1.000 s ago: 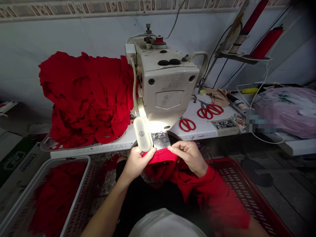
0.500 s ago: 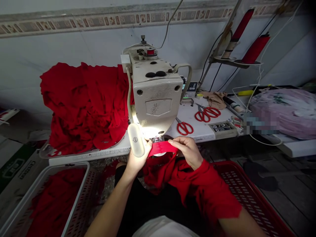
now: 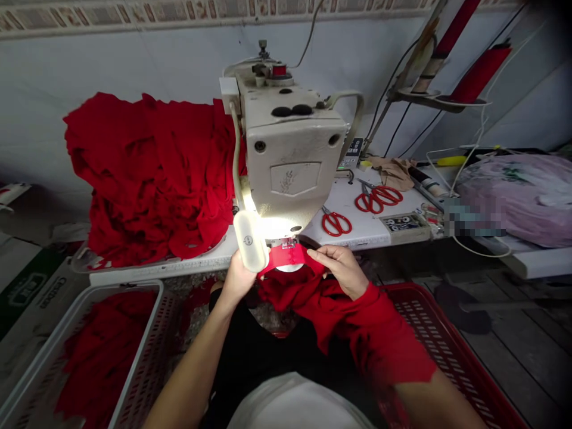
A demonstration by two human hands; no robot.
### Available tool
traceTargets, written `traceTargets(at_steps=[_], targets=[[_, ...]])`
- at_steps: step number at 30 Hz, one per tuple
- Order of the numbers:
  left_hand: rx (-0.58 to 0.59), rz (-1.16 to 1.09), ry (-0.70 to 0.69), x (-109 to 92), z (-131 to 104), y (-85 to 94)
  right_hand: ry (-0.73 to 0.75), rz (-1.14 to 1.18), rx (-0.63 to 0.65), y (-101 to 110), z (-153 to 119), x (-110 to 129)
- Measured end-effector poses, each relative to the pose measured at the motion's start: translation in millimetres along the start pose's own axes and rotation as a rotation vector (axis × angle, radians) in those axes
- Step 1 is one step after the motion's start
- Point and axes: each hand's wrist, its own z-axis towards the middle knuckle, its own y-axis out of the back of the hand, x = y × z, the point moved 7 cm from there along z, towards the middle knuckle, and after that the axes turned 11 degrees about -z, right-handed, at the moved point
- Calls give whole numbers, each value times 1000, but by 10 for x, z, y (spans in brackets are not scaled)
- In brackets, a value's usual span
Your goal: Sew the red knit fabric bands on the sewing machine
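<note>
A red fabric band [image 3: 286, 256] is stretched across the front of the sewing machine [image 3: 292, 161], right at its lit needle area. My left hand [image 3: 240, 279] pinches the band's left end, its fingertips partly hidden behind the oval lamp [image 3: 251, 241]. At the other end, my right hand [image 3: 343, 268] grips the band between thumb and fingers. More red cloth [image 3: 313, 307] hangs below the band and drapes over my right forearm. The needle and presser foot are too small to make out clearly.
A large red fabric heap [image 3: 152, 179] sits left of the machine. Red-handled scissors [image 3: 336, 224] lie to the right, near thread cones [image 3: 480, 74]. A white basket [image 3: 156, 292] with red cloth stands lower left, a red basket [image 3: 429, 325] lower right.
My left hand has shifted left and slightly down, so more of the band shows between my hands. My right hand still holds its end. The camera view has tilted a little.
</note>
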Motion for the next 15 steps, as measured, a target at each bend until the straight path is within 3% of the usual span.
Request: traceTargets(at_steps=[4, 7, 9, 12, 15], targets=[[52, 63, 109, 255, -256, 312, -39, 17, -23, 117, -105, -218], [133, 50, 197, 357, -485, 410, -110, 59, 60, 72, -205, -352], [153, -4, 257, 348, -614, 400, -136, 66, 218, -127, -264, -403], [220, -25, 242, 203, -704, 261, -127, 96, 475, -626, -330, -427], [160, 47, 99, -12, -608, 207, -54, 200, 503, -1082, -328, -377]])
